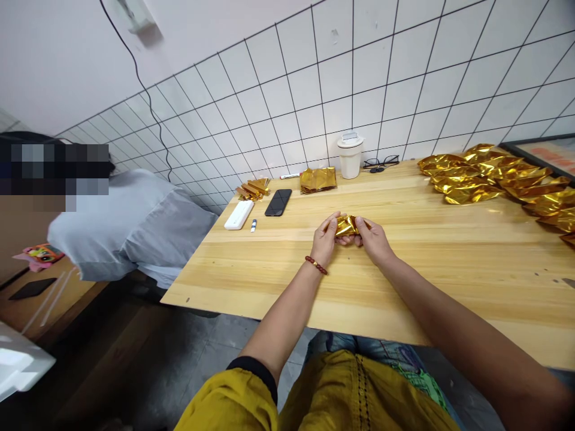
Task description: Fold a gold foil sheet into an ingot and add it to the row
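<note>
A small folded piece of gold foil paper [347, 225] is held over the wooden table [260, 281], between both hands. My left hand [325, 235] grips its left end, thumb on top and fingers curled beneath. On the opposite end, my right hand [374, 239] pinches it the same way. A flat stack of gold foil sheets [318, 179] lies farther back, near the wall. To the right, rows of folded gold foil pieces [476, 173] overlap one another. Some narrow gold foil strips [254, 189] sit at the back left.
A black phone [278, 202], a white power bank [239, 215] and a small USB stick [254, 225] lie left of my hands. Along the wall stand a lidded white cup [350, 157] and eyeglasses [381, 162]. A person in a grey shirt [135, 221] sits at the left.
</note>
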A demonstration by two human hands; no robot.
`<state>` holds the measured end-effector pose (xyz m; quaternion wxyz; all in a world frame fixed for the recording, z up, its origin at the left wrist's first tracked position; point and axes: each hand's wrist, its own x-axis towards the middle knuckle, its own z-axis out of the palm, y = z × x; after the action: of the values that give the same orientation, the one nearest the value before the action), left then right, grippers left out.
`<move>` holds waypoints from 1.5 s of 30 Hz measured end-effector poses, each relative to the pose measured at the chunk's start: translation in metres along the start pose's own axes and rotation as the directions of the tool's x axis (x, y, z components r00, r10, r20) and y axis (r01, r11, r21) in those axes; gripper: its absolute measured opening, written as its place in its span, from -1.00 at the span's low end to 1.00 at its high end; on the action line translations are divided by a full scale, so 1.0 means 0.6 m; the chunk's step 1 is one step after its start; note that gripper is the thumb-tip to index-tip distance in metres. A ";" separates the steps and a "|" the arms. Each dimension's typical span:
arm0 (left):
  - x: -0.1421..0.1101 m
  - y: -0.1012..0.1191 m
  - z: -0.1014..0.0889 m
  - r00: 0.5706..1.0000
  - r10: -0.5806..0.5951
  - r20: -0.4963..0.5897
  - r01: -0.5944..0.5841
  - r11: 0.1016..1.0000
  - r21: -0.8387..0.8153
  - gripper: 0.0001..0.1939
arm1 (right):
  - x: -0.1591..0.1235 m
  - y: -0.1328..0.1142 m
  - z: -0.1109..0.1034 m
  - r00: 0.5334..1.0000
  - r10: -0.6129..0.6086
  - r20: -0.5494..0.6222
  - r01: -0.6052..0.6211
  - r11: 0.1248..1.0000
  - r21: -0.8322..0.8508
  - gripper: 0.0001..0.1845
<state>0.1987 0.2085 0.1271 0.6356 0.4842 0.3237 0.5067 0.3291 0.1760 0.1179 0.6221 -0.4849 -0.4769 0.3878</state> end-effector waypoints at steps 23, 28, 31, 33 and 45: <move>0.006 0.004 -0.002 0.984 -0.051 -0.170 0.027 0.990 -0.139 -0.40 | 0.001 0.001 0.002 0.997 0.038 0.062 -0.038 0.999 -0.004 -0.33; 0.012 0.004 -0.004 0.975 -0.070 -0.213 0.029 0.981 -0.192 -0.43 | 0.001 0.001 0.004 0.996 0.042 0.073 -0.038 0.998 -0.056 -0.29; 0.013 0.005 -0.004 0.975 -0.065 -0.214 0.010 0.969 -0.247 -0.43 | 0.003 0.003 0.004 0.997 0.049 0.058 -0.047 0.998 -0.036 -0.30; 0.013 0.004 -0.004 0.986 -0.066 -0.156 0.022 0.963 -0.268 -0.39 | 0.006 0.004 0.003 0.998 0.055 0.027 -0.055 0.998 -0.005 -0.31; 0.020 -0.003 -0.009 0.982 -0.055 -0.179 -0.001 0.953 -0.303 -0.64 | 0.002 0.005 0.010 0.997 0.044 0.070 -0.039 0.996 -0.079 -0.38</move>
<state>0.1976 0.2217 0.1244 0.6759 0.3277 0.3071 0.5843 0.3236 0.1793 0.1157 0.5772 -0.5042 -0.5034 0.3989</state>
